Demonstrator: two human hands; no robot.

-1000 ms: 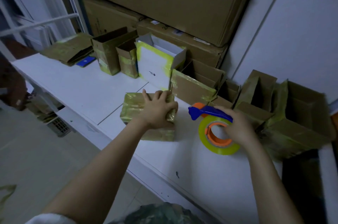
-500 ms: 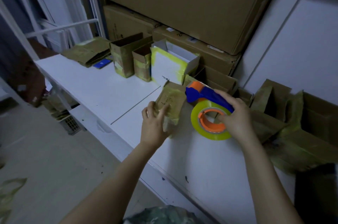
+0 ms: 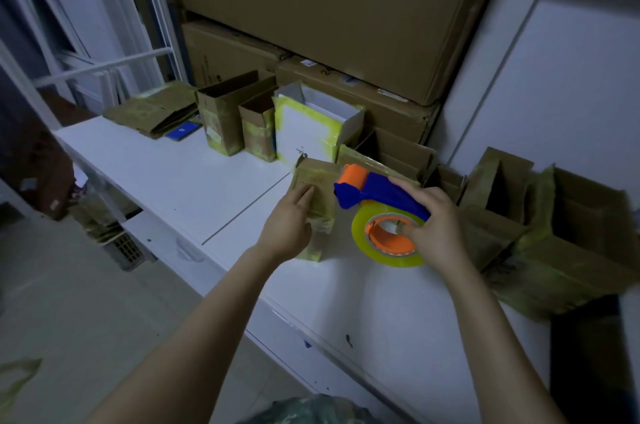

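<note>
A small taped cardboard box (image 3: 317,188) stands on end on the white table (image 3: 194,177). My left hand (image 3: 289,224) holds it from the near side, fingers flat against its face and thumb hidden behind. My right hand (image 3: 434,226) grips a tape dispenser (image 3: 377,195) with a blue body, orange roller and a yellowish tape roll (image 3: 388,240) on an orange core. The dispenser's roller end is at the box's upper right edge; whether it touches is unclear.
Open taped cartons (image 3: 228,112) and a white box (image 3: 315,125) line the back of the table. Flattened cartons (image 3: 152,108) lie at far left beside a blue card (image 3: 183,131). More open cartons (image 3: 571,233) crowd the right. Large boxes (image 3: 329,8) are stacked behind.
The small box was lying flat under my left hand and now stands on end. My right hand lifted the tape dispenser off the table and brought it up to the box.
</note>
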